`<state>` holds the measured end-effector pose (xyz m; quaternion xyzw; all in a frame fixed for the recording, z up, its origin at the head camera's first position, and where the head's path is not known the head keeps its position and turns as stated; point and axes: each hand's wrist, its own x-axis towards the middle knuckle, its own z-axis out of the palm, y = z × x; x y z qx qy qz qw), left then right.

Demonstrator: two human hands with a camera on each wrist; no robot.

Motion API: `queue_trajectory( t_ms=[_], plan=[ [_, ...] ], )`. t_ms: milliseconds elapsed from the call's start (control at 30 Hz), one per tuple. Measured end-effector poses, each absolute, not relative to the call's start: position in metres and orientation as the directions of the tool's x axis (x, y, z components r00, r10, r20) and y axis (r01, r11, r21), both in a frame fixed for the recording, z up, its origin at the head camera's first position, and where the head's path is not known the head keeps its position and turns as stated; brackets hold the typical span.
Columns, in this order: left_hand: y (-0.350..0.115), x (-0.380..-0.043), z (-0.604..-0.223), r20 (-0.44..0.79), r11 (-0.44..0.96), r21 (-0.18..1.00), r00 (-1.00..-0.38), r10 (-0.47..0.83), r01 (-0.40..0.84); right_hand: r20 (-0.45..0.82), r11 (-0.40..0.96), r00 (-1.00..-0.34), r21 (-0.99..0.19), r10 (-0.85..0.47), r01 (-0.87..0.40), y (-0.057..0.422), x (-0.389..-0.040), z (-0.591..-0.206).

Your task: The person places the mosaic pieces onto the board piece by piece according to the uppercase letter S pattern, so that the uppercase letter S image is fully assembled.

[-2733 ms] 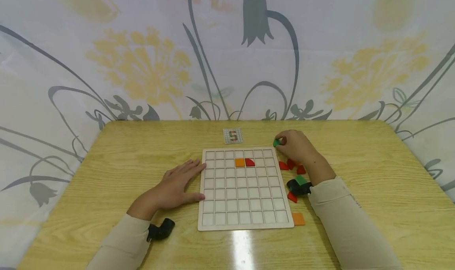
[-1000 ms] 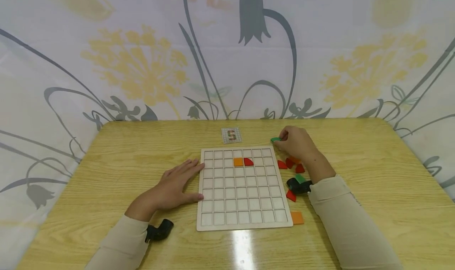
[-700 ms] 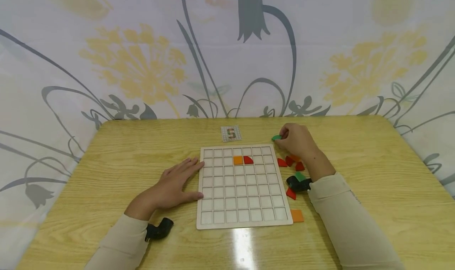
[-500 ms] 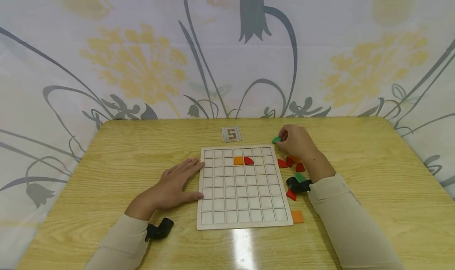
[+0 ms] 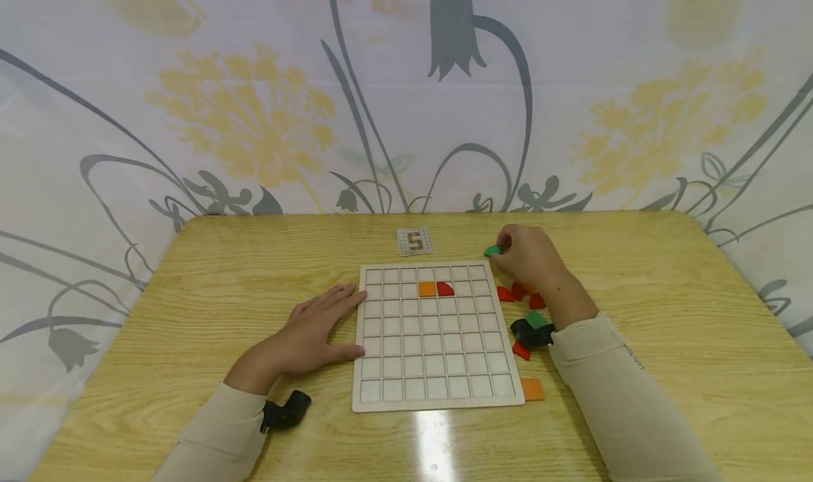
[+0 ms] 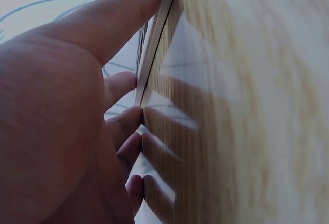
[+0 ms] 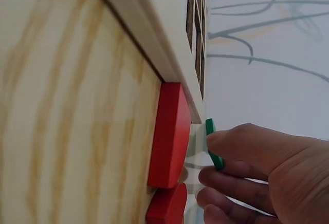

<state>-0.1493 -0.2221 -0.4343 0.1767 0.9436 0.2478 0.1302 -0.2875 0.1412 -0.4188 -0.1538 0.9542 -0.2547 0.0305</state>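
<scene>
Between the thumb and fingers of my right hand (image 5: 528, 256) is a green quarter-round tile (image 5: 492, 250), held just off the far right corner of the wooden grid board (image 5: 438, 406). The right wrist view shows the thumb pressed on this green tile (image 7: 213, 147). My left hand (image 5: 311, 334) lies with fingers spread, thumb and fingertips touching the board's left edge. In the left wrist view the thumb (image 6: 128, 13) meets that edge. On the board, an orange square tile (image 5: 427, 289) and a red quarter-round tile (image 5: 445, 288) sit in neighbouring cells of the second row.
Several red tiles (image 5: 505, 294) lie right of the board, with a green tile (image 5: 536, 319) partly behind the wrist camera (image 5: 532, 334). An orange square tile (image 5: 533, 389) lies by the near right corner. Behind the board is a pattern card (image 5: 415, 241) printed with an S-like shape.
The green tile has turned in my right fingers, showing first edge-on, then its flat face. My right hand stays near the far right corner. My left hand keeps its place.
</scene>
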Motion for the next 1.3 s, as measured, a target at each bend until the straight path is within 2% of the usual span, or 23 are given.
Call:
queue_trajectory(
  t_ms=[233, 467, 733, 1300],
  plan=[
    [-0.222, -0.149, -0.435, -0.157, 0.816, 0.512, -0.904, 0.397, 0.270, 0.076, 0.805, -0.944, -0.502, -0.321, -0.315, 0.134, -0.282, -0.411],
    [-0.220, -0.151, -0.435, -0.160, 0.813, 0.514, -0.901, 0.404, 0.273, 0.091, 0.746, -0.922, -0.560, -0.377, -0.361, 0.118, -0.266, -0.396],
    [-0.221, -0.150, -0.434, -0.162, 0.815, 0.516, -0.904, 0.396, 0.265, 0.065, 0.724, -0.837, -0.469, -0.543, -0.506, 0.089, -0.254, -0.389],
    [-0.220, -0.150, -0.434, -0.157, 0.811, 0.522, -0.905, 0.396, 0.264, -0.056, 0.709, -0.742, -0.351, -0.668, -0.612, 0.045, -0.249, -0.395]
  ],
)
